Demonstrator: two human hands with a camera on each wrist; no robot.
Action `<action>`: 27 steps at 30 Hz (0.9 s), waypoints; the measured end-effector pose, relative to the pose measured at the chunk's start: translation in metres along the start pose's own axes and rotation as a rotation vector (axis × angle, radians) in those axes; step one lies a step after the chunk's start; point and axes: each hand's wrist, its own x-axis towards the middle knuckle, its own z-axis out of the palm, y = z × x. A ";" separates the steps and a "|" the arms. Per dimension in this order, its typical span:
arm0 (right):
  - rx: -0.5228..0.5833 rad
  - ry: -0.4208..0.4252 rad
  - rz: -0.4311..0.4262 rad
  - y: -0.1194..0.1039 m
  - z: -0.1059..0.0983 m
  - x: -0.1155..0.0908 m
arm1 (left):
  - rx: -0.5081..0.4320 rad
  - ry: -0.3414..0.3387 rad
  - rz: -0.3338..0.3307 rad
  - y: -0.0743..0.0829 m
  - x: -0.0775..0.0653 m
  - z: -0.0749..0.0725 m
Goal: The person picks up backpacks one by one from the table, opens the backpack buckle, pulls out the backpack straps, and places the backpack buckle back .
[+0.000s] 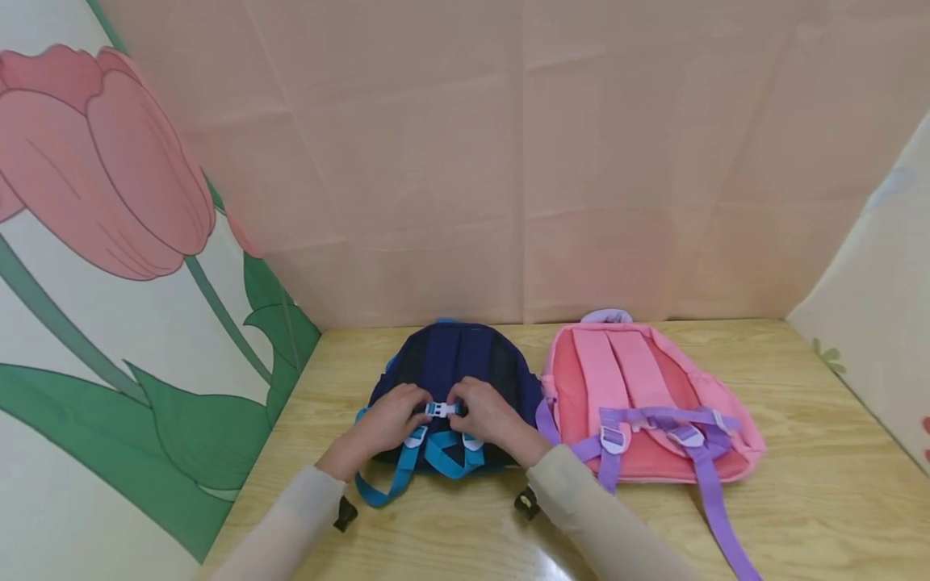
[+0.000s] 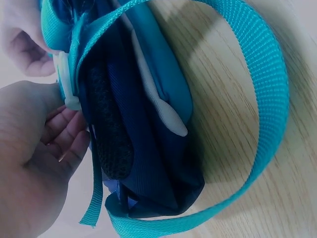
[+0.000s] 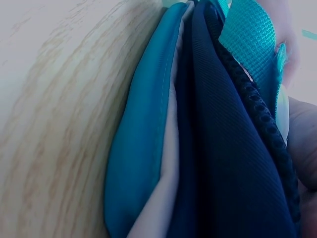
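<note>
A navy backpack [image 1: 475,343] with blue straps lies on the table, its shoulder-strap side facing up. Over its middle, both hands meet at a white side-release buckle [image 1: 439,410] on the chest strap. Thumb and fingers of my left hand [image 1: 392,417] pinch the buckle's left end. From the other side, my right hand [image 1: 488,410] pinches its right end. The two halves of the buckle appear joined between the hands. In the left wrist view, a teal strap [image 2: 270,94] loops out over the table beside the bag. Most of the right hand is out of the right wrist view.
Close on the right lies a pink backpack [image 1: 592,371] with purple straps [image 1: 715,516], one trailing toward the front edge of the wooden table [image 1: 821,484]. A pinkish sheet [image 1: 436,161] hangs behind, and a panel with a printed tulip [image 1: 138,161] stands at the left.
</note>
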 end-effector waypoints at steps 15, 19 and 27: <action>0.004 -0.027 0.018 -0.001 -0.006 -0.003 | 0.001 -0.016 -0.015 -0.005 -0.001 -0.002; -0.018 -0.032 0.035 -0.003 -0.006 -0.004 | 0.000 -0.020 -0.029 -0.007 -0.002 -0.002; -0.044 -0.046 0.073 -0.005 -0.010 -0.004 | -0.017 -0.018 -0.040 -0.009 -0.004 -0.005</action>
